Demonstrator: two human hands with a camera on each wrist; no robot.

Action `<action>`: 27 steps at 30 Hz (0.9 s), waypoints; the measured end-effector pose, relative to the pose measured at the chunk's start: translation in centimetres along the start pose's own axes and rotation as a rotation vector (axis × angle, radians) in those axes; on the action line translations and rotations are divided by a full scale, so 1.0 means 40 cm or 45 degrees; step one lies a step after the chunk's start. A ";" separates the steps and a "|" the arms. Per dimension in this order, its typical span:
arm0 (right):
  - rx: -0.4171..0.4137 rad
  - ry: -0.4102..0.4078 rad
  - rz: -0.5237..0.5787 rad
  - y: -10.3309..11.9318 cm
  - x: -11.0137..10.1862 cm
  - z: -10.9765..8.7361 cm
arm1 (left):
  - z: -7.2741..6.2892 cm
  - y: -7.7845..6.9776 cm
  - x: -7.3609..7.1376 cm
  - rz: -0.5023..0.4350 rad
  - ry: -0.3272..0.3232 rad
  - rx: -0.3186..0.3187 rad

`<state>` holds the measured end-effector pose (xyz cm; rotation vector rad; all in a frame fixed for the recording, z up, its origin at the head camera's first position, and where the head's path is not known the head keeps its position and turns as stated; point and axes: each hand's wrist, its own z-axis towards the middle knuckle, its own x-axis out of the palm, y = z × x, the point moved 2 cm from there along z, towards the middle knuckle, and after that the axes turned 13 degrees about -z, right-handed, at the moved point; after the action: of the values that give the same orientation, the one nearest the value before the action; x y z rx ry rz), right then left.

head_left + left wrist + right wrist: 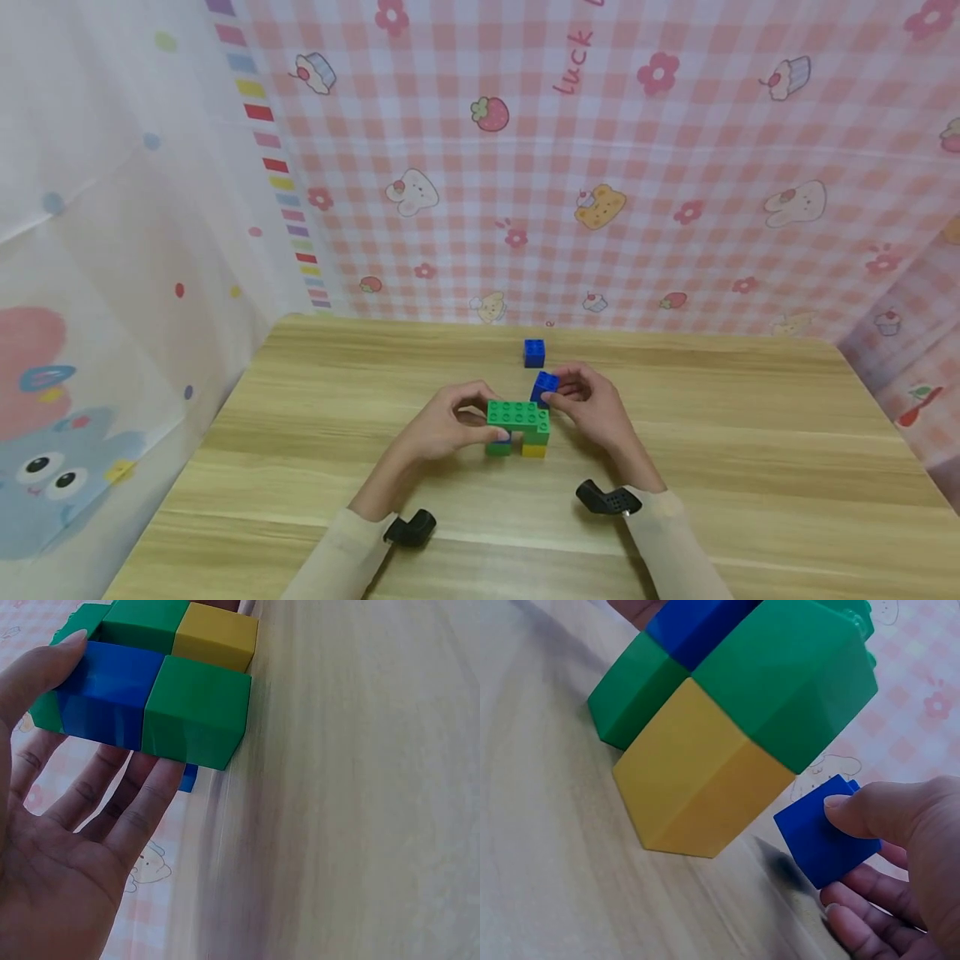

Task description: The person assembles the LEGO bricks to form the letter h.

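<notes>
Side cloth [82, 250]: at the far left we see pale fabric with coloured dots and a blue cartoon figure [67, 483] low down.
Left mount [410, 529]: a black piece at the cuff of a pale sleeve.
Left hand [444, 429]: clamped on the left leg of the arch [512, 412]; we see its thumb on the blue brick [112, 694] there and its fingers reaching round the opposite side.
Arch: upright between the two hands, around the middle of the tabletop [750, 467]; we cannot tell whether its feet touch the wood.
Left leg: blue over a green brick [196, 712].
Top: a long green brick, studs up, bridging both legs.
Right leg: a green brick [780, 682] over a yellow brick [697, 772]; we see two of its studs beside the long brick's end.
Far brick [534, 353]: blue, studs up, on the wood behind the arch, near the back edge.
Held brick [545, 387]: blue, tilted, just beside the arch; the right wrist view shows us a gap between them.
Right hand [596, 404]: pinching the held brick between thumb and fingers.
Right mount [609, 500]: black, at the other cuff.
Checked cloth [562, 167]: pink and white, behind everything.
</notes>
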<state>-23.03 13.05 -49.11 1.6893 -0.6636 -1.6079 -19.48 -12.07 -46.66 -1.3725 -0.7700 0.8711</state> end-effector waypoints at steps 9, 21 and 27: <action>0.009 -0.001 0.005 0.017 -0.025 -0.002 | 0.003 -0.003 0.003 0.006 0.011 0.017; -0.041 -0.006 0.058 0.044 -0.044 -0.008 | 0.004 0.001 0.003 0.019 0.004 0.019; -0.051 -0.008 0.044 0.063 -0.052 -0.016 | 0.003 0.001 0.003 0.025 -0.001 0.027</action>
<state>-22.34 13.18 -45.86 1.6362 -0.6563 -1.5926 -19.53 -11.88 -46.71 -1.3629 -0.7476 0.8929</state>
